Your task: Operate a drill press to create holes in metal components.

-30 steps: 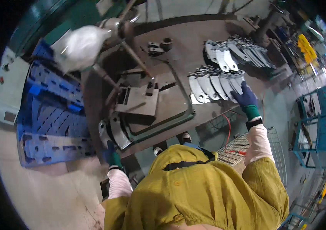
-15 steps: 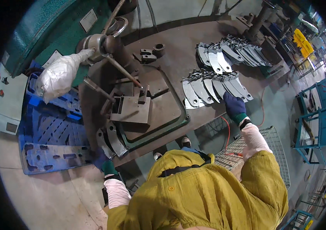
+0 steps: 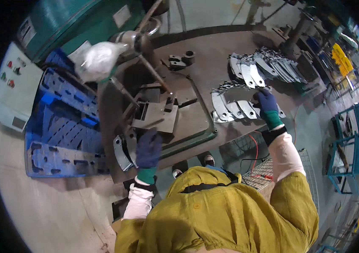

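My left hand [image 3: 148, 149], in a dark blue glove, is smeared by motion beside the press fixture's block [image 3: 156, 118]. Its fingers look stretched out, and nothing shows in them. Next to it, curved metal plates [image 3: 121, 154] lie at the table's left corner; the hand partly covers one. At the right, my gloved right hand [image 3: 268, 105] is closed at the near row of curved, toothed metal plates [image 3: 220, 107]. Its fingers appear to grip the edge of a tilted plate [image 3: 240, 93] that looks brownish; the fingertips are partly hidden.
Behind the near row lies another pile of curved plates [image 3: 268, 65]. A handle wrapped in clear plastic [image 3: 99, 61] juts from the press. Small metal blocks [image 3: 177, 62] sit behind the fixture. Blue pallets [image 3: 67, 162] stand left; a wire basket [image 3: 306, 168] and blue cart [image 3: 352, 139] are right.
My left hand has moved right, off the plates at the table's left corner. My right hand has shifted away from me over the near row, where a plate now looks tilted.
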Available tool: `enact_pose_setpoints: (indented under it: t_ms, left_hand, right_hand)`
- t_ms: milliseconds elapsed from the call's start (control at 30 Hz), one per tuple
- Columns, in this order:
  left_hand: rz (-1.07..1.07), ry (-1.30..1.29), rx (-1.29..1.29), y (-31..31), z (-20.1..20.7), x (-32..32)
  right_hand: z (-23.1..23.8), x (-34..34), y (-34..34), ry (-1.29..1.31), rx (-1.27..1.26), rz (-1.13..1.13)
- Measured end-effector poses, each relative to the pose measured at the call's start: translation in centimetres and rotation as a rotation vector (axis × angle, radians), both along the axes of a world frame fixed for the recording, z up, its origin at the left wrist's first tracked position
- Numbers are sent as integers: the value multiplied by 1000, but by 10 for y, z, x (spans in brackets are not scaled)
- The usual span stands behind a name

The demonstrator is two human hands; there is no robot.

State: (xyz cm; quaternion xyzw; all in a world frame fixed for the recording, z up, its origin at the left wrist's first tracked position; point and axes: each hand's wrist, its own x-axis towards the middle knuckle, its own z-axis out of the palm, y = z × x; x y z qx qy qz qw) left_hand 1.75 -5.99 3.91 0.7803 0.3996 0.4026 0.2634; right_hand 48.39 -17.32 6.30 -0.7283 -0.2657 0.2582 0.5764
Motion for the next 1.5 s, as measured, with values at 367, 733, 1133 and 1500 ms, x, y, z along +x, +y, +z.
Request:
enact_pose_setpoints:
  t_ms: [367, 733, 1133, 1500]
  left_hand:
    - [-483, -146, -748, -20, -12, 5]
    - [166, -615, -1089, 32, -31, -27]
    - [-44, -329, -784, 84, -89, -49]
    - [142, -522, -986, 75, -60, -30]
  right_hand:
    - [63, -181, 86, -294, -91, 1031]
    - [252, -264, 132, 1235, 476, 1283]
    - [278, -283, 138, 1507, 347, 1073]
    - [232, -286, 133, 1399, 381, 979]
